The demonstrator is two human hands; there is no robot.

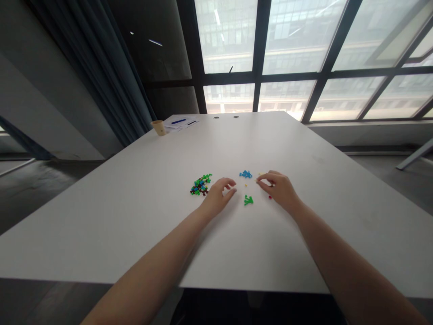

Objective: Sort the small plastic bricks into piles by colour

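My left hand [219, 193] hovers just right of a mixed pile of small plastic pieces [200, 185] in green, blue, dark red and black. Its thumb and fingers are apart with nothing between them. My right hand [276, 186] pinches a tiny pale yellow piece [257, 180] between thumb and forefinger. Between the hands lie a group of blue pieces [246, 174], a single yellow piece [246, 185] and, closer to me, a group of green pieces [248, 200]. A red piece [270, 197] sits under my right hand, partly shaded by it.
All this lies on a large white table [162, 234]. Toward its far left stand a tan paper cup [158, 128] and papers [174, 123] with a blue pen [178, 121]. Two dark round discs [236, 117] are at the far edge, before the windows.
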